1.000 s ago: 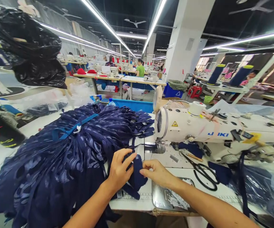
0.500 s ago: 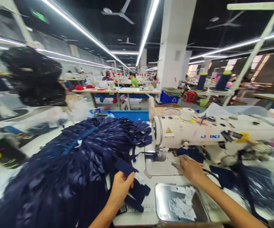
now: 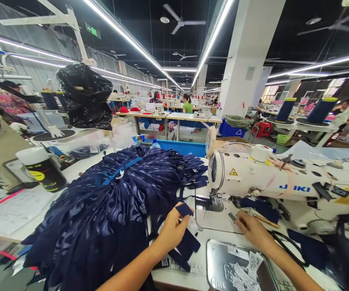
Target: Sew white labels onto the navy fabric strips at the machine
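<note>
My left hand (image 3: 174, 228) is closed on a navy fabric strip (image 3: 185, 209), whose short end sticks up past the fingertips. A white piece shows just behind that hand, and more navy strip ends hang below it. To the right, my right hand (image 3: 251, 231) is closed, with a small flat metal-coloured piece (image 3: 232, 216) at its fingertips; its kind is unclear. That hand rests over the bed of a white sewing machine (image 3: 253, 169), right of the presser foot (image 3: 217, 202). A large bundle of navy strips (image 3: 110, 214), tied with a blue band (image 3: 121, 171), spreads left of my left hand.
A metal tray (image 3: 212, 262) with white printed labels (image 3: 247, 270) sits at the front edge. A thin tan stick (image 3: 265, 220) lies behind my right hand. Left stands a black-and-white spray can (image 3: 43, 169); a black plastic bag (image 3: 85, 97) hangs behind. People sit at far tables.
The view has swung left, so everything sits further right. My left hand's fingers have shifted on the strip, turning its end. My right hand has come slightly left relative to the machine.
</note>
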A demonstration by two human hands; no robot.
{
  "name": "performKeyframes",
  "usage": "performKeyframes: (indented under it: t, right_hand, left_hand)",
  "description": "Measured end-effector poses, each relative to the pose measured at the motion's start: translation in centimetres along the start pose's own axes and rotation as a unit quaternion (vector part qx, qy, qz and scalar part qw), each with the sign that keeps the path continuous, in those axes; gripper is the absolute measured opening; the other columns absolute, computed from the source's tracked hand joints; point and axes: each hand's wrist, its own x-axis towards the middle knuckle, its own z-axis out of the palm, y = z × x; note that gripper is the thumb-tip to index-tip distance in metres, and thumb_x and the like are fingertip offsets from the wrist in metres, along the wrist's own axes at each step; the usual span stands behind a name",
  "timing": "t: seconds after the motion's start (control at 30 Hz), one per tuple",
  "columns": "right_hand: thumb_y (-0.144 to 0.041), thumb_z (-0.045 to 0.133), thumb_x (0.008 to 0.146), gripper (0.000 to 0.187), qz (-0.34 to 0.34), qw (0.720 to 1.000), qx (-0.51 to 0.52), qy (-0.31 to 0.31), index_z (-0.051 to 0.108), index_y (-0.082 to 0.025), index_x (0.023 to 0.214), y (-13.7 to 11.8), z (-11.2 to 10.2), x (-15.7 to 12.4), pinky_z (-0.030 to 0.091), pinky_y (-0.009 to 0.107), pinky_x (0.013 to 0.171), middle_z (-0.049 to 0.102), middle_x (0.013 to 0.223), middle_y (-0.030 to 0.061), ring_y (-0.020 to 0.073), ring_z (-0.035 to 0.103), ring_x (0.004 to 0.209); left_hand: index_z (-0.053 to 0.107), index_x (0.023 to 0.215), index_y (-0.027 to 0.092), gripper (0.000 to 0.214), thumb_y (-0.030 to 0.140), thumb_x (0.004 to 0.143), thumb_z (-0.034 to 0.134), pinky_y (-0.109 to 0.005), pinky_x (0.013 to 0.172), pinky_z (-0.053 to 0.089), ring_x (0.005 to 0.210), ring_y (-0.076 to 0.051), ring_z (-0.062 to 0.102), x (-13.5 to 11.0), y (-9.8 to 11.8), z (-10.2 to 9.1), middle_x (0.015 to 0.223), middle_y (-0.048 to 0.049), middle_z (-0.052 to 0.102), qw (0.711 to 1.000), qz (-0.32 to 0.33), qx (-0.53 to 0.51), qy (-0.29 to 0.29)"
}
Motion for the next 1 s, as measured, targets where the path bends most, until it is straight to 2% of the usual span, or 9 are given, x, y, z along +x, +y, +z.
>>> performKeyframes:
  t: [0.1,0.23,0.4,0.53,0.63,0.73,0.83,0.9,1.0]
  right_hand:
    - [-0.039,0.033,0.077,0.024,-0.018,0.997,0.071,-0.016,0.033,-0.022,0.06,-2.2,-0.2,-0.9,0.033,0.027,0.051,0.045,0.054,-0.0013,0.0147,0.044,0.052]
    - [-0.04,0.036,0.08,0.027,-0.017,0.985,0.166,-0.046,0.034,-0.021,0.06,-4.9,-0.5,-1.8,0.031,0.023,0.046,0.045,0.054,-0.0021,0.0135,0.044,0.054]
    - [-0.038,0.039,0.079,0.028,0.01,0.983,0.181,0.027,0.033,-0.021,0.056,-5.6,0.0,-2.4,0.027,0.022,0.041,0.039,0.051,-0.0034,0.0118,0.038,0.048]
    - [-0.028,0.039,0.08,0.022,-0.064,0.981,0.171,0.06,0.034,-0.021,0.06,-6.0,-0.1,-2.5,0.037,0.024,0.052,0.048,0.066,0.0007,0.0145,0.048,0.063]
    - [-0.019,0.04,0.078,0.017,-0.14,0.976,0.164,0.016,0.035,-0.021,0.062,-6.5,-0.2,-2.0,0.038,0.03,0.076,0.056,0.091,0.0057,0.0178,0.05,0.09]
    - [-0.015,0.043,0.076,0.016,-0.138,0.977,0.16,-0.024,0.036,-0.02,0.062,-6.4,0.1,-1.1,0.033,0.034,0.086,0.055,0.103,0.0071,0.0187,0.045,0.102]
    - [-0.017,0.045,0.075,0.016,-0.107,0.978,0.174,-0.045,0.039,-0.019,0.061,-5.9,0.7,-0.2,0.035,0.031,0.082,0.054,0.102,0.0065,0.0182,0.047,0.099]
    - [-0.02,0.045,0.076,0.017,-0.082,0.979,0.177,-0.059,0.039,-0.019,0.059,-5.6,1.1,0.3,0.038,0.027,0.07,0.056,0.084,0.0032,0.016,0.051,0.082]
    - [-0.023,0.045,0.076,0.019,-0.039,0.983,0.168,-0.07,0.039,-0.019,0.058,-5.4,1.5,0.4,0.032,0.023,0.054,0.044,0.058,-0.0036,0.0115,0.043,0.057]
  left_hand:
    - [0.06,0.085,0.019,0.019,0.017,0.074,0.044,-0.03,0.075,0.04,0.08,-0.018,0.054,0.7,0.7,-0.6,0.08,-0.0031,0.062,0.991,0.04,0.094,-0.085]
    - [0.052,0.102,0.018,0.029,0.015,0.074,0.044,-0.023,0.059,0.04,0.062,-0.014,0.055,2.1,0.9,-0.3,0.07,-0.0011,0.064,0.977,0.015,0.06,-0.204]
    - [0.054,0.092,0.017,0.024,0.016,0.069,0.048,-0.019,0.048,0.034,0.05,-0.011,0.05,3.7,-0.9,1.0,0.061,0.0022,0.062,0.957,-0.013,0.1,-0.272]
    - [0.06,0.083,0.018,0.019,0.016,0.067,0.051,-0.019,0.048,0.033,0.048,-0.011,0.048,4.4,-1.8,1.7,0.053,0.0044,0.059,0.946,0.003,0.11,-0.305]
    - [0.061,0.086,0.019,0.021,0.017,0.068,0.051,-0.019,0.049,0.031,0.045,-0.011,0.044,4.8,-2.2,2.2,0.048,0.0063,0.052,0.944,0.01,0.102,-0.315]
    - [0.06,0.089,0.018,0.023,0.018,0.069,0.05,-0.019,0.05,0.03,0.047,-0.01,0.04,5.1,-2.8,2.4,0.049,0.007,0.046,0.946,0.014,0.091,-0.312]
    - [0.059,0.089,0.017,0.022,0.017,0.07,0.049,-0.02,0.052,0.03,0.051,-0.01,0.04,5.1,-3.4,2.4,0.052,0.0065,0.042,0.947,0.021,0.081,-0.31]
    - [0.058,0.092,0.017,0.024,0.016,0.069,0.048,-0.02,0.054,0.03,0.053,-0.011,0.04,5.0,-3.5,2.2,0.054,0.0064,0.04,0.946,0.027,0.079,-0.313]
    - [0.056,0.095,0.017,0.029,0.013,0.068,0.046,-0.02,0.052,0.03,0.052,-0.01,0.038,4.8,-3.2,1.8,0.054,0.0069,0.038,0.943,0.033,0.107,-0.315]
